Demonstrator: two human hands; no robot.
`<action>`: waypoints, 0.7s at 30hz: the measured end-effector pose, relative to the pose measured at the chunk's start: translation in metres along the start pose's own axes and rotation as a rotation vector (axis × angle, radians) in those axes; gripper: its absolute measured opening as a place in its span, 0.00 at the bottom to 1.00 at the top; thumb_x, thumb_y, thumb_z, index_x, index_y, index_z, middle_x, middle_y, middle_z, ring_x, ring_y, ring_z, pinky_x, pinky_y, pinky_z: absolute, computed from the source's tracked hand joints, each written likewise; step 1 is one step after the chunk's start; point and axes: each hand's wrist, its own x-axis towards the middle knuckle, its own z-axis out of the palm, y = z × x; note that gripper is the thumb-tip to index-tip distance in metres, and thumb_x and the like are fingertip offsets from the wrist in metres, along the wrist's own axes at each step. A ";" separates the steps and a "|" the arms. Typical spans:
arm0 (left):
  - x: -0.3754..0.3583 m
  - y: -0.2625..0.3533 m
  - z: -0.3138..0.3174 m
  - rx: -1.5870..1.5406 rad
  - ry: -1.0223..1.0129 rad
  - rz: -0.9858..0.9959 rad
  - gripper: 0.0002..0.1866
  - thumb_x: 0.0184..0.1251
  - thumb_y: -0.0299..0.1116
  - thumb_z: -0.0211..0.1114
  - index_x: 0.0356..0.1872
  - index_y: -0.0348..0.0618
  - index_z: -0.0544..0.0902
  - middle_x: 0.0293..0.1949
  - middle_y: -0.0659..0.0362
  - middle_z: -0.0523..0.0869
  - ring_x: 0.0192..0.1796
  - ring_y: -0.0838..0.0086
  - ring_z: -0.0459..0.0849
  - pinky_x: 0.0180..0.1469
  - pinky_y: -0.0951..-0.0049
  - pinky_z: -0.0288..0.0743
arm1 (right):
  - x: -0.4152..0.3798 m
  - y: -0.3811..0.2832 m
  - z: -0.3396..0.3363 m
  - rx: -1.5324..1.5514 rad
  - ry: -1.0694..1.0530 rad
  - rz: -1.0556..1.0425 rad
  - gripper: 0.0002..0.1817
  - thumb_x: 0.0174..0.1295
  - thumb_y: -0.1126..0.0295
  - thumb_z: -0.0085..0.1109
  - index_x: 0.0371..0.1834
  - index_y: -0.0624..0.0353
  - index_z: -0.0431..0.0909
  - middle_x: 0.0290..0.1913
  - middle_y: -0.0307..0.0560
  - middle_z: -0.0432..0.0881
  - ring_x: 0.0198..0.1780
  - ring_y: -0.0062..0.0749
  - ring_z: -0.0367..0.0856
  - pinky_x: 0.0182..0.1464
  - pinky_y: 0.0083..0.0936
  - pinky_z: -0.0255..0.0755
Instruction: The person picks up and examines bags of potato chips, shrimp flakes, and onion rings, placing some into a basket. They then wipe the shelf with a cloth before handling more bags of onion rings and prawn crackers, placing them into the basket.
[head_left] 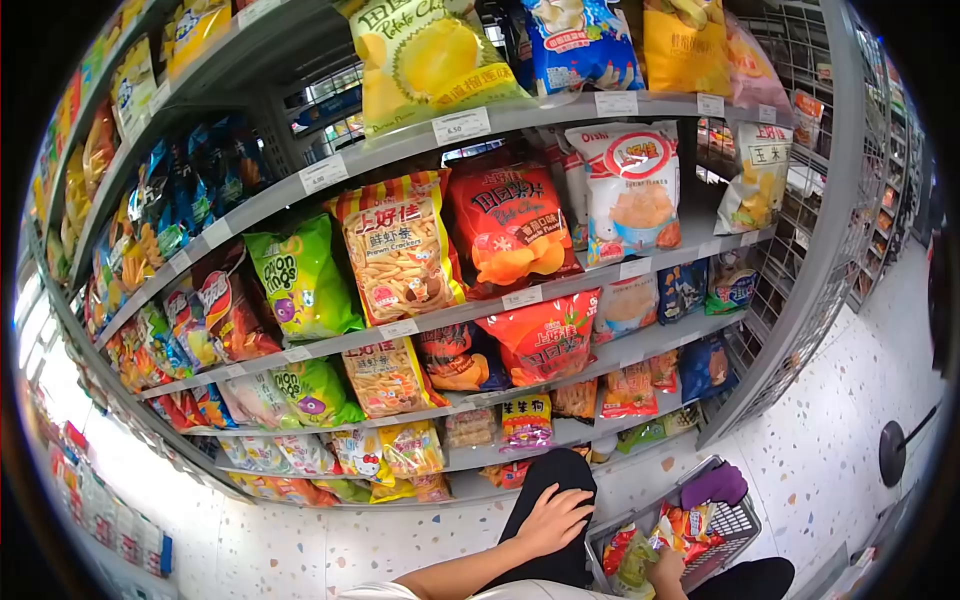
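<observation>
My left hand lies flat on my black-trousered knee, fingers stretched and slightly apart, holding nothing. Lower right, my right hand is down at the grey shopping basket, its fingers closed at the edge of a green snack bag; the fingertips are partly hidden. Inside the basket, a red and yellow snack bag sits beside the green one. A purple cloth-like item rests at the basket's far end.
A grey shelf unit curves around in front, loaded with chip bags: green onion rings, prawn crackers and red potato chips. A wire mesh side panel closes its right end. Speckled floor extends right; a dark round base stands there.
</observation>
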 end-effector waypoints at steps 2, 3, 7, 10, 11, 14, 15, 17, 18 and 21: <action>0.001 -0.001 0.002 0.042 -0.025 0.008 0.17 0.66 0.37 0.61 0.55 0.51 0.79 0.61 0.61 0.75 0.66 0.66 0.70 0.71 0.51 0.52 | -0.002 -0.007 -0.027 0.035 0.098 -0.053 0.16 0.46 0.61 0.70 0.36 0.56 0.81 0.32 0.56 0.84 0.38 0.53 0.84 0.43 0.45 0.76; -0.001 0.008 0.004 0.022 -0.019 0.005 0.17 0.66 0.37 0.61 0.55 0.51 0.79 0.61 0.61 0.75 0.66 0.66 0.70 0.71 0.51 0.52 | -0.015 -0.005 -0.057 0.014 0.098 -0.047 0.16 0.46 0.61 0.70 0.36 0.56 0.81 0.32 0.56 0.84 0.38 0.53 0.84 0.43 0.45 0.76; 0.006 0.012 0.010 -0.074 0.002 0.009 0.18 0.65 0.38 0.62 0.55 0.48 0.79 0.62 0.55 0.74 0.66 0.61 0.70 0.70 0.49 0.54 | -0.035 -0.038 -0.174 0.230 0.394 -0.192 0.12 0.45 0.71 0.69 0.32 0.61 0.78 0.29 0.60 0.81 0.36 0.54 0.82 0.37 0.41 0.73; 0.022 0.032 0.021 -0.518 -0.004 -0.079 0.31 0.66 0.42 0.65 0.67 0.45 0.66 0.67 0.43 0.65 0.69 0.51 0.65 0.71 0.52 0.55 | -0.039 -0.065 -0.242 0.629 0.499 -0.302 0.06 0.50 0.79 0.63 0.29 0.65 0.74 0.23 0.46 0.75 0.26 0.34 0.73 0.31 0.28 0.67; 0.028 0.039 0.029 -0.705 0.014 -0.118 0.38 0.66 0.44 0.66 0.72 0.45 0.59 0.69 0.40 0.63 0.71 0.51 0.63 0.71 0.52 0.55 | -0.037 -0.069 -0.257 0.758 0.476 -0.278 0.05 0.51 0.81 0.61 0.28 0.65 0.73 0.23 0.41 0.71 0.25 0.26 0.69 0.30 0.23 0.64; 0.053 0.051 0.022 -1.405 -0.262 -0.407 0.55 0.66 0.46 0.66 0.75 0.51 0.28 0.73 0.42 0.55 0.72 0.56 0.62 0.66 0.58 0.66 | -0.046 -0.107 -0.308 0.883 0.522 -0.363 0.05 0.54 0.78 0.60 0.28 0.64 0.73 0.25 0.35 0.70 0.29 0.17 0.66 0.31 0.19 0.62; 0.060 0.051 0.006 -1.570 -0.334 -0.501 0.54 0.65 0.45 0.67 0.75 0.50 0.32 0.72 0.44 0.59 0.70 0.58 0.66 0.64 0.58 0.69 | -0.047 -0.116 -0.315 0.960 0.556 -0.382 0.05 0.55 0.76 0.60 0.29 0.64 0.73 0.25 0.35 0.70 0.29 0.17 0.66 0.31 0.19 0.62; 0.074 0.077 -0.028 -1.811 -0.223 -0.481 0.46 0.64 0.45 0.68 0.72 0.48 0.45 0.64 0.53 0.70 0.67 0.61 0.70 0.64 0.53 0.70 | -0.046 -0.122 -0.324 1.174 0.485 -0.425 0.06 0.60 0.72 0.61 0.31 0.63 0.74 0.29 0.33 0.74 0.33 0.15 0.69 0.35 0.17 0.63; 0.076 0.082 -0.032 -1.849 -0.155 -0.420 0.46 0.62 0.48 0.69 0.72 0.49 0.48 0.65 0.56 0.70 0.68 0.62 0.70 0.64 0.53 0.70 | -0.047 -0.127 -0.327 1.244 0.479 -0.444 0.06 0.60 0.72 0.62 0.34 0.62 0.76 0.31 0.33 0.76 0.35 0.15 0.71 0.37 0.16 0.64; 0.074 0.083 -0.046 -1.946 -0.107 -0.339 0.45 0.58 0.57 0.69 0.71 0.47 0.60 0.69 0.60 0.69 0.69 0.65 0.69 0.69 0.55 0.62 | -0.046 -0.128 -0.328 1.395 0.356 -0.489 0.08 0.62 0.71 0.63 0.40 0.60 0.76 0.34 0.34 0.78 0.38 0.14 0.73 0.41 0.15 0.66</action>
